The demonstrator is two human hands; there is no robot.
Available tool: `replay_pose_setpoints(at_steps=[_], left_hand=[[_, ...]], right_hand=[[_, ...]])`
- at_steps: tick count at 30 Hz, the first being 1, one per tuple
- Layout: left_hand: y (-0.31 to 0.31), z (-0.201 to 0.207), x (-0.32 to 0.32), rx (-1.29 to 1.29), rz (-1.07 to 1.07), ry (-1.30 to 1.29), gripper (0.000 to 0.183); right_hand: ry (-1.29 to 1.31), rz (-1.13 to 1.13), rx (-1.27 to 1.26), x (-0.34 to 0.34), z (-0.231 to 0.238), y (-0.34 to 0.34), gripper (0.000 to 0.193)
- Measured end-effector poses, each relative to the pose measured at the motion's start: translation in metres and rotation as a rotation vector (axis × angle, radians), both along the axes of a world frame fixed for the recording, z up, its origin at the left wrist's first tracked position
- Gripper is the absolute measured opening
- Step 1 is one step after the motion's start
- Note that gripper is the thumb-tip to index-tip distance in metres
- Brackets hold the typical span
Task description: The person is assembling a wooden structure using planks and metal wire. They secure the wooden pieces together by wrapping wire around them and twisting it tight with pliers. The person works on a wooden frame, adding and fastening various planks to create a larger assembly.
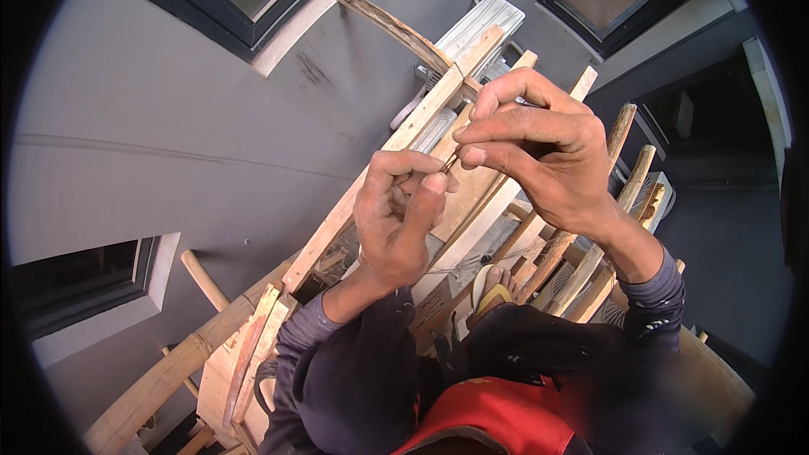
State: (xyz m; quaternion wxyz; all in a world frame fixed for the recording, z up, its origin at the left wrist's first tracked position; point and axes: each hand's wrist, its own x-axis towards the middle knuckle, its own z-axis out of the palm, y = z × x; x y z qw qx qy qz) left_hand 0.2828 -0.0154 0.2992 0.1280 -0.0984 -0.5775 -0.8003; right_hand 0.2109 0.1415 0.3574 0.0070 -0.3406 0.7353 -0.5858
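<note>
My left hand [394, 217] is raised in front of me, thumb and fingers pinched on a short piece of thin dark wire [450, 163]. From the right, my right hand [543, 147] meets it, with thumb and fingertips closed on the other end. The fingertips of the two hands nearly touch, and only a little wire shows between them. Beneath the hands runs a long wooden beam [358, 194], beside a pale plank [476, 194].
Bamboo poles [190, 366] and several round wooden poles [619, 131] make up a scaffold high beside grey walls [168, 143]. Windows [93, 274] open in the walls. White outdoor air-conditioner units [484, 21] stand below. My sandalled foot [489, 286] rests among the timbers.
</note>
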Motion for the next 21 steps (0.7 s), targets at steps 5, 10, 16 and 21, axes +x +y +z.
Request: replay_pose_setpoints(at_steps=[5, 10, 16, 21], left_hand=[[0.002, 0.002, 0.000, 0.006, 0.021, -0.010, 0.012], [0.003, 0.003, 0.000, -0.017, 0.025, 0.001, 0.011], [0.000, 0.002, 0.000, 0.040, -0.031, 0.006, 0.010], [-0.001, 0.008, 0.002, 0.058, -0.052, -0.102, 0.012]], right_hand=[[0.101, 0.010, 0.025, 0.005, -0.003, -0.001, 0.015], [-0.110, -0.121, -0.195, 0.012, -0.006, -0.012, 0.023], [0.210, 0.044, 0.022, 0.000, -0.001, 0.003, 0.028], [0.309, 0.029, 0.059, -0.005, -0.001, 0.005, 0.027]])
